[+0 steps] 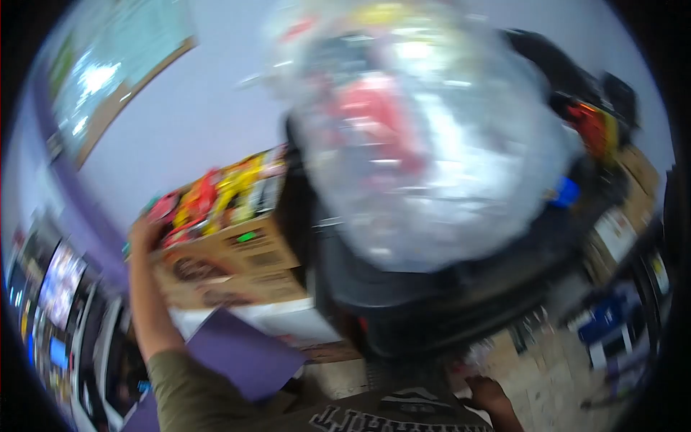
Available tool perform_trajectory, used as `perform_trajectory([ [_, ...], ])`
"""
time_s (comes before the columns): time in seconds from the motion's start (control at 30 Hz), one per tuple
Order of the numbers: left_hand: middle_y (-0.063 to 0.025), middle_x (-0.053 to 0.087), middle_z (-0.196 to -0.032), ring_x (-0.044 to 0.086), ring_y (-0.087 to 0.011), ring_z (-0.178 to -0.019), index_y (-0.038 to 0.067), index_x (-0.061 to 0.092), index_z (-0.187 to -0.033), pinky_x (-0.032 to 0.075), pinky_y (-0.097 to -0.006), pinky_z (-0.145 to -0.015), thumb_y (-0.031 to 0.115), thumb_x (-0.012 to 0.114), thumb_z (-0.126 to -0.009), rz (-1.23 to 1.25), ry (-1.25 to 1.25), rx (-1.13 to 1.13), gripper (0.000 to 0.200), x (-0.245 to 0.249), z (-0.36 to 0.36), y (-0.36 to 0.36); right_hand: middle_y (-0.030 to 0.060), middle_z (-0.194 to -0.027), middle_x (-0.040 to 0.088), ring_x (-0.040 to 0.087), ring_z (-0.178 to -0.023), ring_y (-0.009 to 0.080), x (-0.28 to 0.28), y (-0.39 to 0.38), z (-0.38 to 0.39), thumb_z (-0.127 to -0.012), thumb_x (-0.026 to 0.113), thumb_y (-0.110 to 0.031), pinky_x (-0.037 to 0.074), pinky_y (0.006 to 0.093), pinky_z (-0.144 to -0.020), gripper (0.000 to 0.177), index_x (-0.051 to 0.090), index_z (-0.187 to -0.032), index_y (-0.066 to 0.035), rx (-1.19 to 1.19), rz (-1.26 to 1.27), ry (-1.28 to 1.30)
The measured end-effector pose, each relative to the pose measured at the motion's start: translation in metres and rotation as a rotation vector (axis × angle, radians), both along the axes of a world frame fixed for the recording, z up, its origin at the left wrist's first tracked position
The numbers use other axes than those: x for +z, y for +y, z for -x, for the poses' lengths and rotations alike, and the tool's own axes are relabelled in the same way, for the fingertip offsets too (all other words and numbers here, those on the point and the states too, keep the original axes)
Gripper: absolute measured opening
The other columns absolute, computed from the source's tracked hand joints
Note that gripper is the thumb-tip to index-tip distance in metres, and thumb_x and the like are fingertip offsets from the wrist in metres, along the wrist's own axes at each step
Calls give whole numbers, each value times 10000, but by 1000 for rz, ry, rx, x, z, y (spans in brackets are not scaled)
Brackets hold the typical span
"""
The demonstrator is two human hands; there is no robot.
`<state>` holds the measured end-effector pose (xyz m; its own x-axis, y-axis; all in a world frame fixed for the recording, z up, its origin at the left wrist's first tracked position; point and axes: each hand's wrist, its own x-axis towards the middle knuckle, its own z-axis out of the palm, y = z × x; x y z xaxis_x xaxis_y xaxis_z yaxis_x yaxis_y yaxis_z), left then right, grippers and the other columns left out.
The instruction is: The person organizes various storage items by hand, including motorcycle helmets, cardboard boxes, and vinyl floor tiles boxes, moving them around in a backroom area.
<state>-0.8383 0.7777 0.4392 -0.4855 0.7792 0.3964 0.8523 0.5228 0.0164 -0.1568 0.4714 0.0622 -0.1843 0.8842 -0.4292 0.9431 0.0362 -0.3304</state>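
Observation:
My left hand is at the left end of an open cardboard box filled with red and yellow packets. Its fingers are hidden or blurred at the packets, so their grip cannot be made out. My right hand hangs low beside my body, above the floor; its fingers are too dark and blurred to read. A large clear plastic bag with red and other coloured contents rests on a black surface in front of me.
Purple sheet below the box. Cardboard boxes and a red and yellow packet stand at the right. Blue items lie lower right. A lit screen is at far left, and a covered board hangs on the wall.

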Motion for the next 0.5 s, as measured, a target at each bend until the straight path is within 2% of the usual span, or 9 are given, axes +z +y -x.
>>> perform_trajectory([
  [0.03,-241,609,-1132,581,-385,-1060,39,509,-1268,469,-443,-887,363,620,-748,1,151,-120,622,-14,51,22,188,-1120,608,572,-1055,364,-3,-3,-2,-744,657,-520,465,430,-896,675,542,-1209,-45,-24,-22,24],
  [0.07,-255,595,-1154,568,-386,-1089,25,461,-1319,459,-439,-908,326,611,-762,-271,-8,-201,650,-17,40,18,191,-1130,603,571,-1055,363,-5,-6,-5,-746,655,-522,465,428,-897,681,531,-1224,-53,-14,-33,7],
  [0.1,-245,555,-1231,535,-381,-1141,23,443,-1337,433,-435,-948,308,613,-777,-319,-85,-205,652,-5,-3,-3,195,-1140,597,571,-1055,363,-3,-8,-9,-748,652,-524,465,426,-898,688,519,-1238,-60,1,-49,-7],
  [0.13,-238,504,-1300,489,-377,-1197,11,445,-1333,394,-430,-992,321,618,-788,-360,-25,-229,650,-14,28,18,194,-1146,593,570,-1054,363,4,-9,-11,-748,655,-514,465,431,-893,682,512,-1247,-71,-37,-38,-29],
  [0.17,-227,475,-1334,447,-367,-1240,5,452,-1327,356,-420,-1029,313,622,-801,-346,-50,-265,633,-5,-6,1,194,-1151,590,570,-1053,363,11,-10,-14,-748,657,-505,466,436,-889,678,505,-1255,-81,-62,-21,-43],
  [0.23,-210,488,-1324,457,-341,-1234,-2,454,-1322,349,-395,-1032,263,588,-865,-493,-11,-457,545,-14,5,12,186,-1147,584,568,-1055,356,8,-16,-29,-763,650,-476,465,448,-881,639,504,-1252,-91,-98,-28,-23],
  [0.4,-181,516,-1264,506,-264,-1146,-43,484,-1258,385,-342,-989,204,485,-966,-957,-285,-862,383,-52,-177,-100,171,-1117,587,572,-1039,344,23,-68,-81,-771,649,-436,470,451,-859,606,507,-1241,-82,-151,-51,-50],
  [0.47,-190,538,-1174,532,-276,-1059,-48,507,-1187,412,-336,-945,153,461,-974,-1212,-489,-912,296,-124,-269,-139,167,-1106,590,574,-1034,340,22,-105,-108,-770,650,-429,471,448,-855,605,506,-1243,-81,-175,-117,-59],
  [0.5,-177,547,-1073,540,-286,-976,-37,520,-1104,426,-378,-904,139,470,-963,-1088,-263,-933,231,-161,-314,-164,170,-1140,576,563,-1058,340,16,-125,-122,-772,651,-425,466,452,-865,591,517,-1231,-78,-206,-103,-45],
])
